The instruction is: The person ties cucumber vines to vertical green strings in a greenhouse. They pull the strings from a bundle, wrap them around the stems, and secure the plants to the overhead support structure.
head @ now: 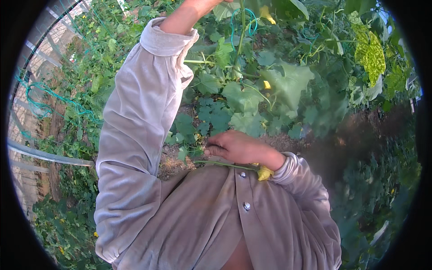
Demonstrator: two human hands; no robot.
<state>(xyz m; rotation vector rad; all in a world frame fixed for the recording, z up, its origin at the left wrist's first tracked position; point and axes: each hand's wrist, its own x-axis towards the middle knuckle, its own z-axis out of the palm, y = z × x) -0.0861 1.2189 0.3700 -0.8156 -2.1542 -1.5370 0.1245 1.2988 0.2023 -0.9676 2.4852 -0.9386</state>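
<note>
My left hand [207, 2] is at the top edge, mostly cut off, so its fingers and anything in them are hidden. Near it a thick green vine stem [242, 30] stands upright, with a loop of green twine [255, 23] around it. My right hand [234, 147] is low in front of my shirt, back up, with fingers bent towards the left; what lies under them is hidden. Just below that hand, a thin green stem [222, 164] crosses the shirt front, and a yellow flower [264, 173] sits by the right cuff.
Broad vine leaves [244, 98] fill the space ahead. A yellow mottled leaf [371, 55] hangs at the upper right. Tangled green twine [42, 98] and a curved metal pipe [50, 158] are at the left. Brown soil [287, 141] shows beyond my right wrist.
</note>
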